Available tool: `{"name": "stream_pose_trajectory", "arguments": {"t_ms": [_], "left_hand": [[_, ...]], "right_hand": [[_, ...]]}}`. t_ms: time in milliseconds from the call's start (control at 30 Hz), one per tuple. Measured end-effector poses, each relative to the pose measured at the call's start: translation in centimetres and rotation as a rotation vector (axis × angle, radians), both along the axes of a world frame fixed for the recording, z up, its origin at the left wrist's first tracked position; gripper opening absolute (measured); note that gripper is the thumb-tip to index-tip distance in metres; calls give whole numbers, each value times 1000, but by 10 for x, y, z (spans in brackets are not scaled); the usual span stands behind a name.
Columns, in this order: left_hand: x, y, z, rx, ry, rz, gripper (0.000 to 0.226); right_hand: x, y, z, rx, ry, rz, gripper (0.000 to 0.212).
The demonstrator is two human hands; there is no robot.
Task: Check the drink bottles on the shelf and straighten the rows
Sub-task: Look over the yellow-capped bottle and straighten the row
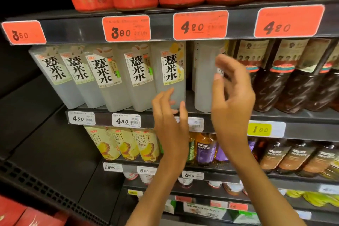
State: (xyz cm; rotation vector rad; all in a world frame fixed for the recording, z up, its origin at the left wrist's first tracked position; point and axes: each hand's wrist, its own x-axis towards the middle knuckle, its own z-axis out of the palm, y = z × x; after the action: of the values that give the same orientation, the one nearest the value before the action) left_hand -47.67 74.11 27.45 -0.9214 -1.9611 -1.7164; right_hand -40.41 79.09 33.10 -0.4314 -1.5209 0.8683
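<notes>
Head view: both hands are raised with fingers loosely spread, nothing gripped. Left hand (169, 113) is poised at the yellow-labelled cloudy square bottle (171, 73); right hand (233, 95), at three o'clock, fronts the turned-away cloudy bottle (204, 79), judged next to be rotated.

A single head-worn view faces the shelf (183, 113) straight on from close range, tilted slightly downward. The wide lens bows the shelf edges and tips the pale bottles (102, 79) at 10 o'clock outward. The upper shelf's red price tags (200, 24) run across 12 o'clock, and lower tiers recede toward 6 o'clock. Both forearms enter from 6 o'clock, the left hand (169, 115) and right hand (233, 93) raised near centre frame. No second view is given.
</notes>
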Motion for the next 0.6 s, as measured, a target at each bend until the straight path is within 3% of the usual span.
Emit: {"name": "stream_pose_trajectory", "arguments": {"t_ms": [133,267,367,600], "left_hand": [[25,24,3,-133,56,-197,53],[34,41,10,-225,-179,-282,72],[29,46,9,-254,-174,-215,68],[22,18,11,-64,-253,-304,53]], "right_hand": [[11,22,-4,-41,-144,-64,37],[6,28,-14,3,-317,-76,41],[6,33,-15,2,-310,-85,39],[5,37,-7,59,-330,-60,50]]}}
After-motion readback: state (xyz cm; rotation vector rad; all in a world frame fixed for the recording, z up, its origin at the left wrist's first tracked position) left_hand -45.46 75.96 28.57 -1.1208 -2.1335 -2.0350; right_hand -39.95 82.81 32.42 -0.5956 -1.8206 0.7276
